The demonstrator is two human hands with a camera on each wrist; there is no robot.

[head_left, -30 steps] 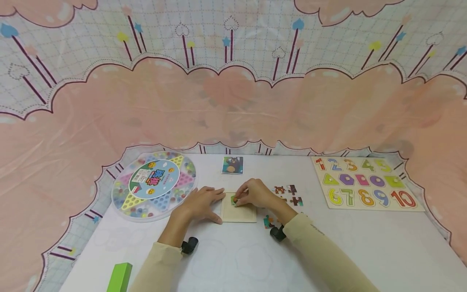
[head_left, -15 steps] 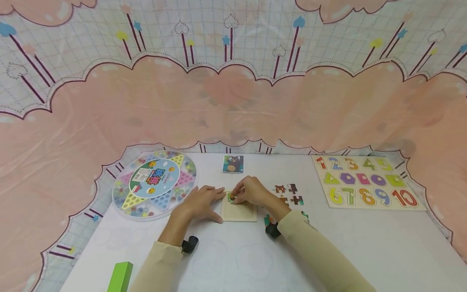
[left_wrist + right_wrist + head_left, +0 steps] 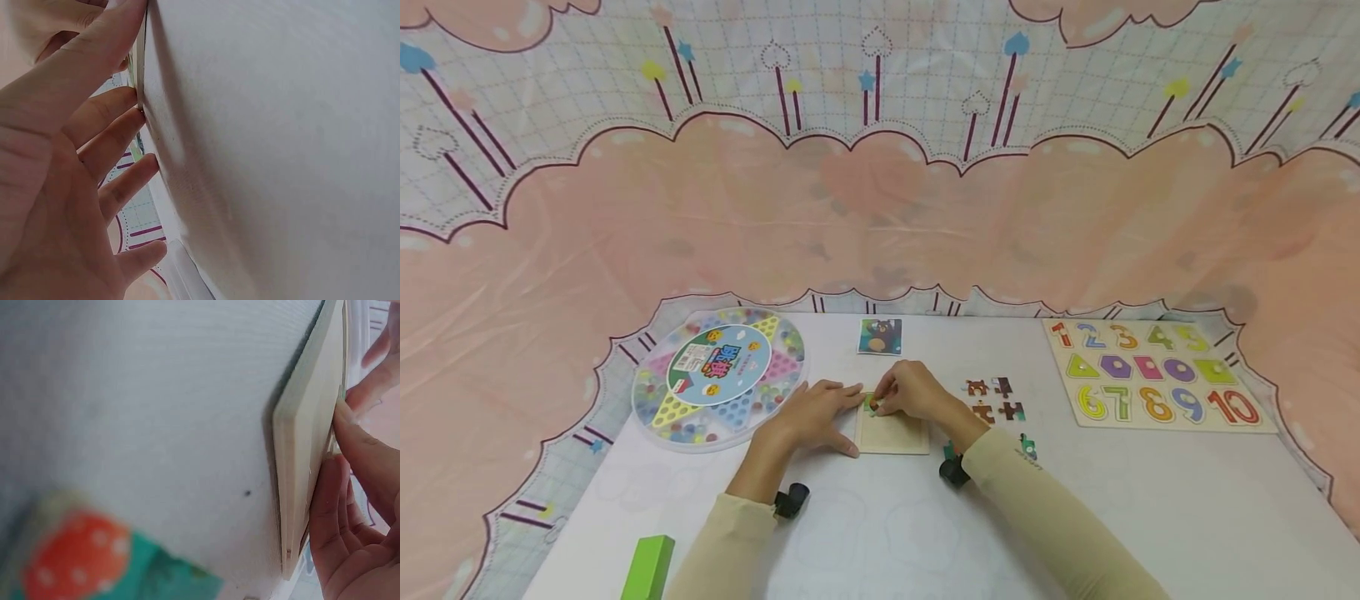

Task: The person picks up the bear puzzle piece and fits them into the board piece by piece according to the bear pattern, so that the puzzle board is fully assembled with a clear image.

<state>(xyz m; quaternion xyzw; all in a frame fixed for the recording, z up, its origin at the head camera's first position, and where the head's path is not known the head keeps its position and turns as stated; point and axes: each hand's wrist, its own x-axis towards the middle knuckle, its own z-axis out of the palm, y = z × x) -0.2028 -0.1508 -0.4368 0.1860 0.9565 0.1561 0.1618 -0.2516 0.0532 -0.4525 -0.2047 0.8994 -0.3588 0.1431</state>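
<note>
My right hand (image 3: pixel 917 392) pinches a small green jigsaw piece (image 3: pixel 871 403) at the far left corner of a square wooden puzzle tray (image 3: pixel 891 437). Fingertips hide part of the piece. In the right wrist view, the thumb and fingers of the right hand (image 3: pixel 362 506) come down onto the tray (image 3: pixel 306 437), seen edge-on. With fingers spread, my left hand (image 3: pixel 816 417) touches the left side of the tray. The left wrist view has its thumb and fingertips (image 3: pixel 150 162) along that edge.
Several loose jigsaw pieces (image 3: pixel 983 412) lie right of the tray. A bear picture card (image 3: pixel 880 337) is behind it. The round Chinese checkers set (image 3: pixel 718 379) sits left, a wooden number board (image 3: pixel 1157 375) right, and a green block (image 3: pixel 648 567) at front left.
My right hand has shifted slightly left and away from me, bringing the jigsaw piece into the tray's far left corner. The left hand has stayed in place.
</note>
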